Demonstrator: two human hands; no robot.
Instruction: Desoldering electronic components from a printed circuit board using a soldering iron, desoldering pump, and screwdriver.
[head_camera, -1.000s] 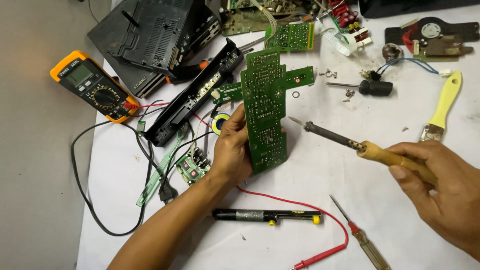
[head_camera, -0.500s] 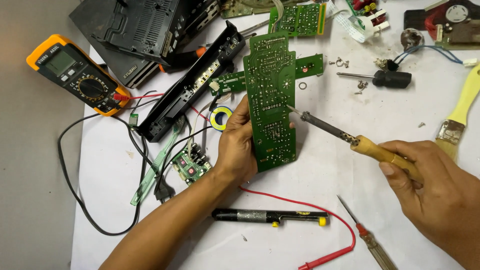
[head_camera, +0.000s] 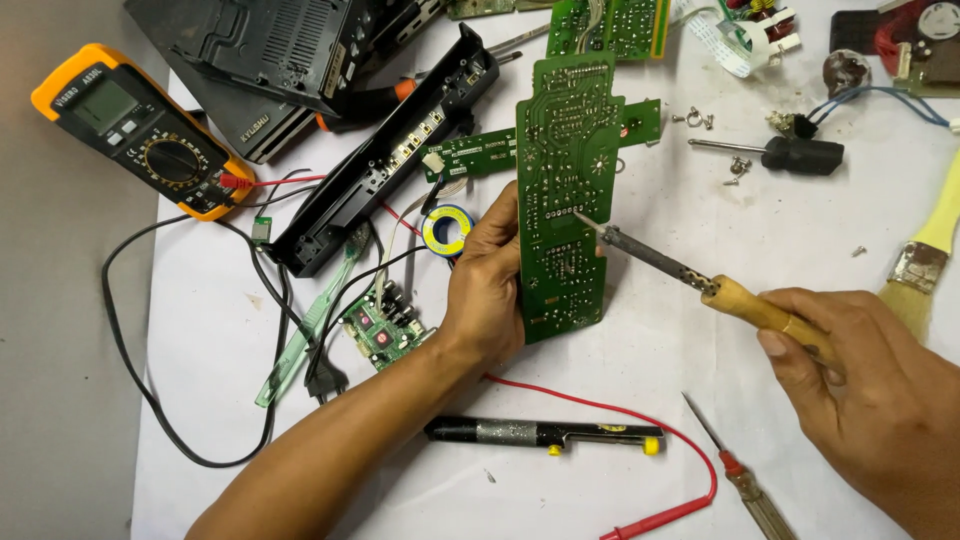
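Head view: looks down on a cluttered desk (head_camera: 700, 300) covered in white paper.
Left hand (head_camera: 487, 290): closed on the lower left edge of a green board (head_camera: 563, 190), thumb on its face, holding it tilted up off the desk with the solder side toward the camera.
Right hand (head_camera: 860, 390): wrapped around the wooden handle of a soldering iron (head_camera: 690, 275), pen-style grip.
Iron tip: touching, or just short of, the board near its middle right edge; contact is too fine to tell.
Step in hand: judged as heating a joint on the solder side of the board.
Next move calls for: a steady tip on one pad, the board kept from rocking, and a free hand for solder or suction, which neither hand now has.
Solder reel (head_camera: 447, 229): blue and yellow, on the desk just left of the left hand's fingers.
Desoldering pump (head_camera: 545, 433): black with yellow ends, lying under the left forearm, near.
Meter (head_camera: 140, 130): orange, upper left, red lead (head_camera: 620, 420) trailing across the lower desk.
Screwdriver (head_camera: 740, 480): red-handled, beside the right hand.
Brush (head_camera: 925, 255): yellow handle, at the right edge.
Black casing (head_camera: 380, 160): long part lying slantwise left of the board.
Small board (head_camera: 385, 325): green, beside the left wrist.
Risk: judged, the hot barrel passes close to the left hand's fingertips at the board's edge.
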